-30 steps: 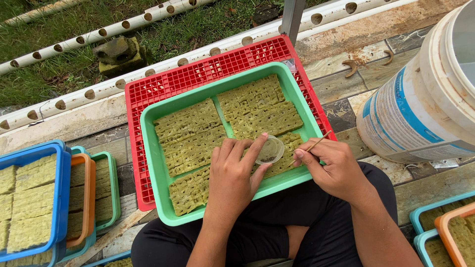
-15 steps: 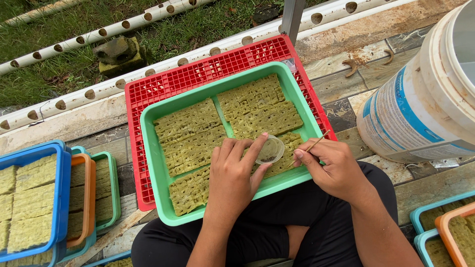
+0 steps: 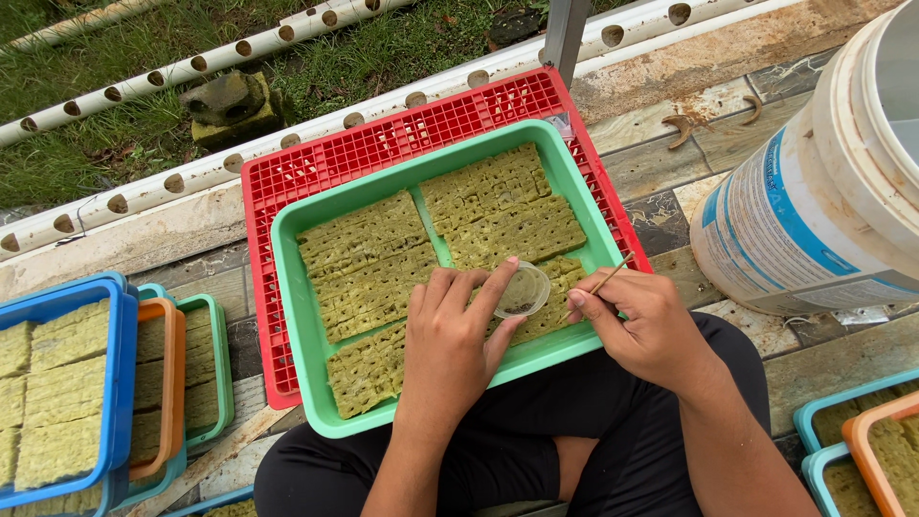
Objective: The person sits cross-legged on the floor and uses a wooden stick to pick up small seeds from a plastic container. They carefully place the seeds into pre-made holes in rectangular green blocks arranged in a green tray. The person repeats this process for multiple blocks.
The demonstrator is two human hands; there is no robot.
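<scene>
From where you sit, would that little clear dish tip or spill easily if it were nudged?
Probably. The clear dish looks thin, shallow and light, so a nudge could slide or tip it. It rests on uneven yellow-green foam slabs, steadied only by left hand fingers. The dark specks inside would likely scatter.

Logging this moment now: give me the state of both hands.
Left hand: closed on the small clear cup, over the green tray.
Right hand: closed, pinching a thin stick.
</scene>
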